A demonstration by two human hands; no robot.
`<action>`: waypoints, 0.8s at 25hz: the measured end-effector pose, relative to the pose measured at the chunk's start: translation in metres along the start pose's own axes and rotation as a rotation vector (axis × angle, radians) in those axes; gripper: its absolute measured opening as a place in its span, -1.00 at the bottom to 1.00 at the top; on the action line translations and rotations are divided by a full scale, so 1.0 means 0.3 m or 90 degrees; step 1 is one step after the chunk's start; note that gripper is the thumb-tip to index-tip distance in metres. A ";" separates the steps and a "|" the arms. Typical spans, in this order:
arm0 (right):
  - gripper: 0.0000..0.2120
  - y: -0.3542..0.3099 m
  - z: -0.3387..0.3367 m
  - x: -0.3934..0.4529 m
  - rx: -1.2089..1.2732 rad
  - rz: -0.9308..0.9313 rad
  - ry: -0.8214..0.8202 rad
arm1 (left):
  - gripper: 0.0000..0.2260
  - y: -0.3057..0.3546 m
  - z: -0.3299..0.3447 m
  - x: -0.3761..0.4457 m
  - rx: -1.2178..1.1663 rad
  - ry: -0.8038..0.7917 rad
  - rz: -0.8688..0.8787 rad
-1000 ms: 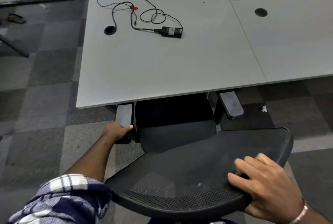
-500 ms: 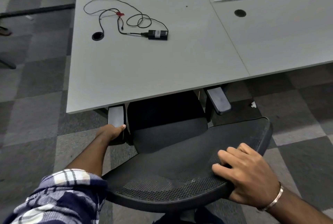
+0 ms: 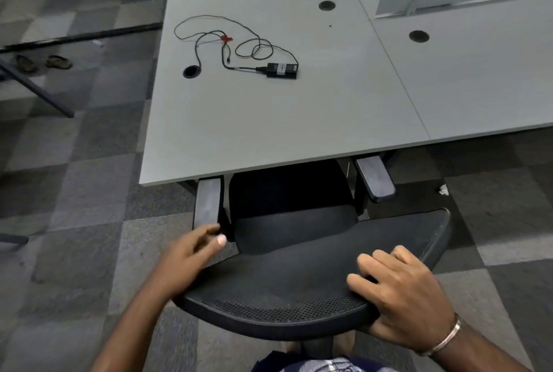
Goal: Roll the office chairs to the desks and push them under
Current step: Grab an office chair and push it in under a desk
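The office chair (image 3: 299,252) sits at six o'clock, seat partly beneath the desk (image 3: 269,120), armrests poking out at its edge. The right hand (image 3: 407,297) curls round the mesh backrest (image 3: 314,288); the left hand (image 3: 191,255), fingers loose and holding nothing, hovers by the left armrest (image 3: 208,201). Likely trouble: an armrest jamming against the desk edge, or one-handed pushing swivelling the chair. A power adapter (image 3: 281,70) with tangled cable lies at twelve o'clock; sandals (image 3: 45,63) rest at ten o'clock on checkered carpet (image 3: 74,192).

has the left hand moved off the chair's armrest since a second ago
Yes. The left hand gripped the near end of the left armrest then; now it sits just behind that end, toward the person, fingers loose.
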State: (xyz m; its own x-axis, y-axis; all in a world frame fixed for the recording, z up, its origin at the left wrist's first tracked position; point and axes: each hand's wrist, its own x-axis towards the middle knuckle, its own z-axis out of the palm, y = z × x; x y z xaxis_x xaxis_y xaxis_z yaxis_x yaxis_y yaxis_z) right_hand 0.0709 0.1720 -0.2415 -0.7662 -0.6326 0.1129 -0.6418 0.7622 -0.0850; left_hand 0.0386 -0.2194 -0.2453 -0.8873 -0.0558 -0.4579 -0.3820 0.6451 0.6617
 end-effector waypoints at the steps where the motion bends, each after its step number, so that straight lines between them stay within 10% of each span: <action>1: -0.70 0.002 -0.003 0.004 0.004 -0.003 0.007 | -0.65 0.011 0.031 -0.084 0.029 0.073 0.051; 8: -0.74 0.047 0.012 0.077 0.005 -0.028 0.056 | -0.58 0.104 0.261 -0.156 0.082 0.504 0.166; 20: -0.42 0.207 0.020 0.530 -0.044 -0.010 0.057 | -0.43 0.137 0.049 0.285 0.001 0.620 0.179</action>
State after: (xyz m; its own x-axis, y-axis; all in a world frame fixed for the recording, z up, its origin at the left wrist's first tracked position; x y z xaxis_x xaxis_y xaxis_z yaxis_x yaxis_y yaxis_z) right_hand -0.0909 0.1179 -0.2347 -0.7477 -0.6327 0.2016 -0.6482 0.7614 -0.0147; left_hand -0.0492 -0.1863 -0.2660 -0.7699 -0.4986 0.3983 -0.1270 0.7314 0.6701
